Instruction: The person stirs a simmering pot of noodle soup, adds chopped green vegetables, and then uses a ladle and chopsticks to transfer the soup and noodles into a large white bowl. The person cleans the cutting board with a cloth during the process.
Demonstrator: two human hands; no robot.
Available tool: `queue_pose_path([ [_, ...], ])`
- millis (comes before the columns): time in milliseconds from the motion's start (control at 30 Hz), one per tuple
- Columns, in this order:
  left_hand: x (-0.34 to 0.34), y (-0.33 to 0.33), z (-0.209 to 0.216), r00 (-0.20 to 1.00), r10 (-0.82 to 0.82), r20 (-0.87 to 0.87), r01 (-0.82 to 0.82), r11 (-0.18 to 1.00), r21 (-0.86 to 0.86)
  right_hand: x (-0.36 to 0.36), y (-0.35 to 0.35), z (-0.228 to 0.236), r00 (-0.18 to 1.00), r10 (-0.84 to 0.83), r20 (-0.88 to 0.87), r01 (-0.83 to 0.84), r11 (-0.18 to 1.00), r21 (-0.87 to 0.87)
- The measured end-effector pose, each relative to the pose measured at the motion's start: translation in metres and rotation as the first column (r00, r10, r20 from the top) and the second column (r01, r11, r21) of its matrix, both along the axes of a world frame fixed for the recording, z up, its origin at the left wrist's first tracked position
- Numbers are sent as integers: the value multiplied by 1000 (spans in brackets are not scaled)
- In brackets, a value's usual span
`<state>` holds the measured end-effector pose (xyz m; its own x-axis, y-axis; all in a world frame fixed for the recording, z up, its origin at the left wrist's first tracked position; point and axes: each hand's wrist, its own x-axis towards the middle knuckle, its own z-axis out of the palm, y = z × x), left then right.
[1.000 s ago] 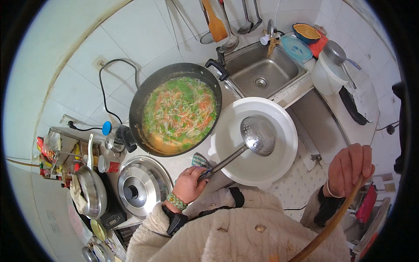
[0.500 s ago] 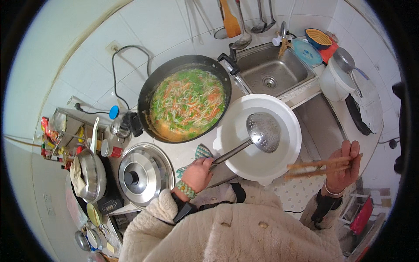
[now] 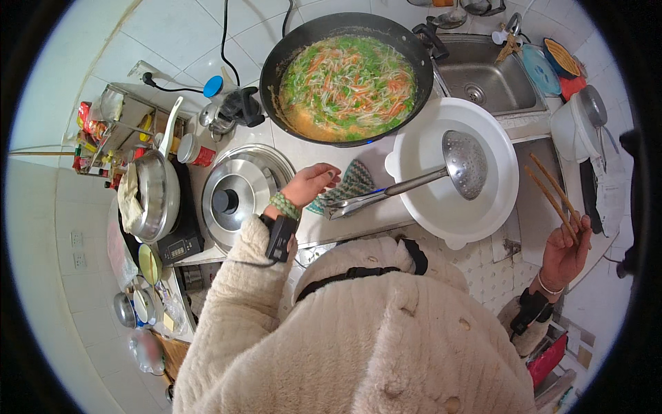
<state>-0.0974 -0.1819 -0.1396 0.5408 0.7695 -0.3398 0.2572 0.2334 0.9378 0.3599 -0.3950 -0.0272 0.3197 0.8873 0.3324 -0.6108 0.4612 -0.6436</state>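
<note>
Across the rim of a white plastic basin (image 3: pixel 507 162) lies a metal skimmer (image 3: pixel 465 165), its perforated bowl over the basin and its handle reaching left over the counter edge. Left of the handle's end, my left hand (image 3: pixel 312 185) is off it, loosely curled with fingers apart and nothing visible in them. A green patterned cloth (image 3: pixel 355 181) lies just beside that hand. On the right, a pair of wooden chopsticks (image 3: pixel 553 196) points up and left from the closed fingers of my right hand (image 3: pixel 567 257). The big black wok (image 3: pixel 272 90) holds noodle-like strands with shredded orange and green vegetables (image 3: pixel 348 86) in broth.
A metal lid (image 3: pixel 241 183) lies left of my left hand. Further left are a steel pan (image 3: pixel 162 200) on a black cooker, a jar with a red label (image 3: pixel 196 152) and a condiment rack (image 3: pixel 121 131). A sink (image 3: pixel 483 76) and a white bucket (image 3: pixel 574 131) stand at the right.
My left hand has let go of the skimmer and drawn left of its handle. My right hand has lowered and turned the chopsticks more upright. The whole view has shifted.
</note>
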Motion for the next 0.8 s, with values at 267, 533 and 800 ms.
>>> queue_pose_path([
  [267,48,30,-95,881,230,413,75,795,-602,-26,-16,9,979,-178,98,193,967,-168],
  [533,99,65,-145,849,273,452,122,731,-672,-52,-47,23,964,-238,118,259,941,-219],
  [800,114,66,-172,790,365,493,116,700,-705,-56,-63,21,942,-313,124,335,911,-243],
])
